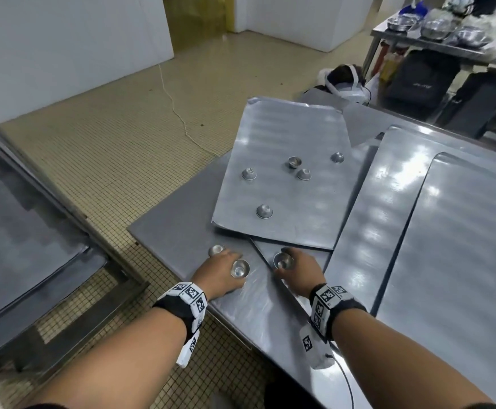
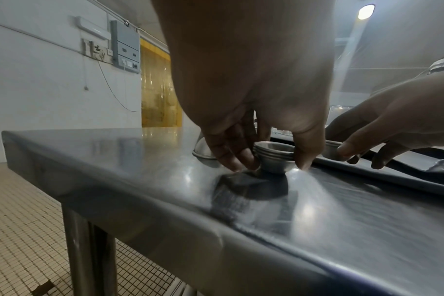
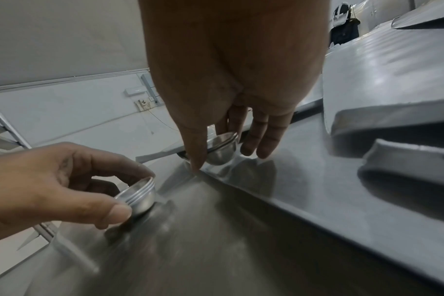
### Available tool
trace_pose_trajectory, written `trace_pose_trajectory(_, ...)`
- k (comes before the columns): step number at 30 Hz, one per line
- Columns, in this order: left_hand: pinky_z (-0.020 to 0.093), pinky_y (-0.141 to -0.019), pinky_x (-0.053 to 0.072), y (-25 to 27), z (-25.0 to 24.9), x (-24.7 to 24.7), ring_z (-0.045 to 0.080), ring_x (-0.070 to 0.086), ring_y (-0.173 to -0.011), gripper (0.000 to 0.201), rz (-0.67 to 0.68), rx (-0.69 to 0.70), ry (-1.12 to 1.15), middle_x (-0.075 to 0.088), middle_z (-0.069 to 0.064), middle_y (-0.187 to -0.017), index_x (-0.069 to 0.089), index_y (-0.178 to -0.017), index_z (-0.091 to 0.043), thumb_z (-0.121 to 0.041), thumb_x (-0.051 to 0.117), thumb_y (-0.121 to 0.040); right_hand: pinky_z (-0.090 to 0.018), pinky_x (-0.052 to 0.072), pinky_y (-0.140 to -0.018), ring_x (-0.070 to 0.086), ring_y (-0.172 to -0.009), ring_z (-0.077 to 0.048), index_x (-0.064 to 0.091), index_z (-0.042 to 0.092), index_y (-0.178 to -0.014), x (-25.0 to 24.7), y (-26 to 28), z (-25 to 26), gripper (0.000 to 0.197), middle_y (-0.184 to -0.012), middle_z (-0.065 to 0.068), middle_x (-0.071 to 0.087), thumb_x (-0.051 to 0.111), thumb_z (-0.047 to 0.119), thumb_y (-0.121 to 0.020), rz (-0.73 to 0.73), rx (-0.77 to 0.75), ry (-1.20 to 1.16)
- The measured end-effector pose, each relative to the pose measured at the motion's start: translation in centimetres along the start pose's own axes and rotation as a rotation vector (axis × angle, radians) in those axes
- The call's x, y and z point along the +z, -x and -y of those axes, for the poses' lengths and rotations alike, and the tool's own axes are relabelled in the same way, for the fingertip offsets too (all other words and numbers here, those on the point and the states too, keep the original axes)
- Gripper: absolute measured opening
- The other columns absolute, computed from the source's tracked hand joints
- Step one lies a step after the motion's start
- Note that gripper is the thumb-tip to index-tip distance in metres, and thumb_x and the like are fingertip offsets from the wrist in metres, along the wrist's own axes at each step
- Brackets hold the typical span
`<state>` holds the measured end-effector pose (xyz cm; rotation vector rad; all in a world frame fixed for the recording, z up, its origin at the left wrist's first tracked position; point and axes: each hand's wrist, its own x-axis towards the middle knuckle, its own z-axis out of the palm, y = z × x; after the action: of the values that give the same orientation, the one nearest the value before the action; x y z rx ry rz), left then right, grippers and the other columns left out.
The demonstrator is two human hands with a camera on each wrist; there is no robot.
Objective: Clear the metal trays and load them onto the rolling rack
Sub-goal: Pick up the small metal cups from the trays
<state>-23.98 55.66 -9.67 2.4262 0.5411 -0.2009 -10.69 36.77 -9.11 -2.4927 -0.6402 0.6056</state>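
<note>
My left hand (image 1: pixel 235 270) pinches a nested stack of small metal cups (image 1: pixel 240 267) that stands on the steel table (image 1: pixel 175 231) near its front left corner; the left wrist view shows the fingertips (image 2: pixel 241 160) round the stack (image 2: pixel 272 149). An upturned cup (image 1: pixel 216 250) lies just behind that hand. My right hand (image 1: pixel 283 263) holds another small cup (image 1: pixel 281 259) between thumb and fingers over the corner of a lower tray (image 1: pixel 314 251); it appears in the right wrist view as the cup (image 3: pixel 222 150). A flat metal tray (image 1: pixel 299 128) further back carries several loose cups, mostly upside down.
Two large overlapping trays (image 1: pixel 388 187) (image 1: pixel 462 246) cover the table's right side. A rolling rack (image 1: pixel 34 231) with trays in it stands on the tiled floor to the left. A far table (image 1: pixel 435 45) holds metal bowls, with bags beneath it.
</note>
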Motion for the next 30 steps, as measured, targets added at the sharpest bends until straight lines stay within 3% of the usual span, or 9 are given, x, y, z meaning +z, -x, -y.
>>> trace_pose_trajectory(4, 0.031, -0.108, 0.041, -0.2, 0.2, -0.7, 0.016, 0.047, -0.133, 0.084, -0.030, 0.019, -0.004, 0.049, -0.006, -0.148, 0.047, -0.146, -0.025, -0.057, 0.078, -0.075, -0.028, 0.048, -0.096, 0.062, -0.117, -0.021, 0.055, 0.020, -0.140, -0.3, -0.6, 0.2, 0.067, -0.129, -0.001, 0.067, 0.076, 0.037, -0.079, 0.034, -0.004, 0.016)
trace_pose_trajectory(7, 0.037, -0.105, 0.046, -0.4, 0.4, -1.6, 0.018, 0.053, -0.127, 0.076, -0.105, -0.002, 0.020, 0.052, -0.003, -0.145, 0.051, -0.143, -0.024, -0.065, 0.068, -0.081, -0.029, 0.048, -0.086, 0.063, -0.110, -0.022, 0.062, 0.018, -0.130, -0.8, -0.8, 0.4, 0.058, -0.122, 0.000, 0.068, 0.073, 0.045, -0.080, -0.006, -0.033, 0.011)
trace_pose_trajectory(12, 0.035, -0.096, 0.052, -0.6, 1.6, -2.7, 0.019, 0.062, -0.110, 0.050, -0.226, -0.055, 0.028, 0.050, -0.007, -0.138, 0.056, -0.137, -0.023, -0.045, 0.063, -0.093, -0.035, 0.049, -0.091, 0.062, -0.110, -0.024, 0.065, 0.018, -0.123, -2.0, -2.6, 0.9, 0.043, -0.124, -0.004, 0.065, 0.067, 0.041, -0.087, -0.099, -0.062, -0.008)
trace_pose_trajectory(19, 0.037, -0.102, 0.048, -1.0, 3.1, -2.8, 0.024, 0.057, -0.119, 0.058, -0.086, -0.169, -0.003, 0.041, -0.001, -0.143, 0.049, -0.144, -0.028, -0.033, 0.069, -0.090, -0.037, 0.050, -0.094, 0.062, -0.109, -0.025, 0.063, 0.021, -0.126, -3.7, -7.2, 2.4, 0.042, -0.129, -0.004, 0.062, 0.069, 0.038, -0.088, -0.065, -0.142, 0.036)
trace_pose_trajectory(25, 0.038, -0.105, 0.045, -1.8, 3.7, -2.3, 0.026, 0.055, -0.122, 0.060, -0.090, -0.173, -0.008, 0.042, 0.004, -0.139, 0.044, -0.149, -0.028, -0.030, 0.066, -0.093, -0.038, 0.047, -0.096, 0.058, -0.117, -0.030, 0.055, 0.023, -0.137, -4.0, -10.7, 3.4, 0.049, -0.135, -0.009, 0.057, 0.066, 0.030, -0.091, 0.025, -0.207, 0.132)
trace_pose_trajectory(30, 0.035, -0.102, 0.047, -2.1, 3.9, -2.4, 0.023, 0.058, -0.114, 0.053, -0.103, -0.170, 0.007, 0.045, 0.002, -0.133, 0.051, -0.143, -0.027, -0.030, 0.066, -0.093, -0.037, 0.042, -0.101, 0.054, -0.123, -0.032, 0.046, 0.025, -0.145, -3.8, -12.8, 4.7, 0.055, -0.141, -0.012, 0.049, 0.061, 0.026, -0.093, 0.101, -0.233, 0.162)
